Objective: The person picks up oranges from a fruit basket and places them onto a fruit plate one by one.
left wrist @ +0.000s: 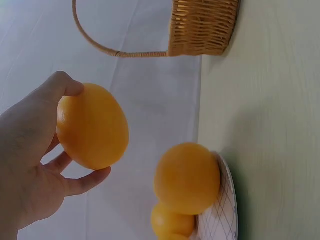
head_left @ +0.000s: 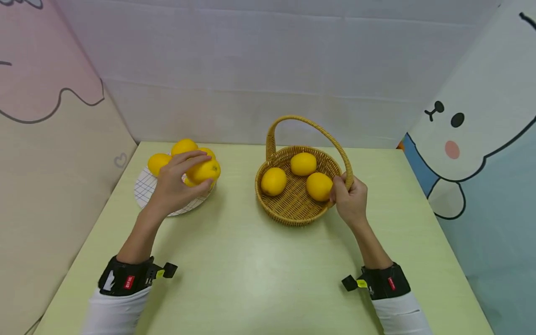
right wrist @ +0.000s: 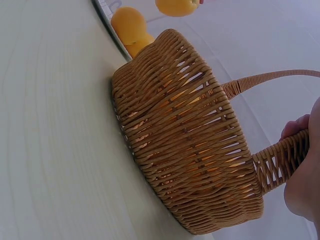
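Note:
My left hand (head_left: 175,182) holds a yellow lemon (head_left: 205,172) between thumb and fingertips, raised over the plate. In the left wrist view that lemon (left wrist: 92,127) stands well apart from the lemons below. The white plate (head_left: 144,188), patterned with crossing lines, carries several more lemons (head_left: 184,146). My right hand (head_left: 351,200) grips the handle (head_left: 310,122) of a woven wicker basket (head_left: 289,219) low on its right side. Inside the basket lie three lemons (head_left: 274,181). From the right wrist, the basket wall (right wrist: 185,135) fills much of the view.
Both plate and basket are on a pale table (head_left: 251,279), near its back edge. Behind it hangs a whitish cloth (head_left: 251,70). Panels with cartoon drawings (head_left: 473,139) flank the left and right sides.

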Available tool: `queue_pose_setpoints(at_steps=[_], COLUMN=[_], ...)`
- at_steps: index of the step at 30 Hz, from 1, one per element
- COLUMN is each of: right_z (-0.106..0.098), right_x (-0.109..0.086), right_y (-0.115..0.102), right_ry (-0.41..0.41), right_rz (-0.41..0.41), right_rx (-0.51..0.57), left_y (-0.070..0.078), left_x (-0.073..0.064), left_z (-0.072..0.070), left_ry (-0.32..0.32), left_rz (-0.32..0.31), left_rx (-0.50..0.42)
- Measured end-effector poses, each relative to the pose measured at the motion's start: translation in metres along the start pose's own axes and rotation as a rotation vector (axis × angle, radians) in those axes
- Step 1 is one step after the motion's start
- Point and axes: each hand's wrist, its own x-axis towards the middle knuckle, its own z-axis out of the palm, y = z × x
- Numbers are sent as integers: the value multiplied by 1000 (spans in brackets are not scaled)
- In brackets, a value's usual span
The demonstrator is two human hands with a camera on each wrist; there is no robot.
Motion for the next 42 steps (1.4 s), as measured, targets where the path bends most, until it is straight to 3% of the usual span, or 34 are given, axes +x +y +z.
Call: queue_pose_setpoints(at_steps=[10,20,30,42], right_z=[-1,-1,0,1], right_x=[-1,0,1,1], right_y=[0,0,0,0], right_ry=[5,3,3,3], right_rz=[11,21,32,32], right_rx=[-3,-7,-4,16], left_y=[-32,-55,-70,-90], left_x=[-11,-12,-9,-8], left_z=[-30,-42,-37,-24], left_ry=[80,131,140,55], left_rz=[-72,-161,-228,-367], left_rx=[70,83,86,101])
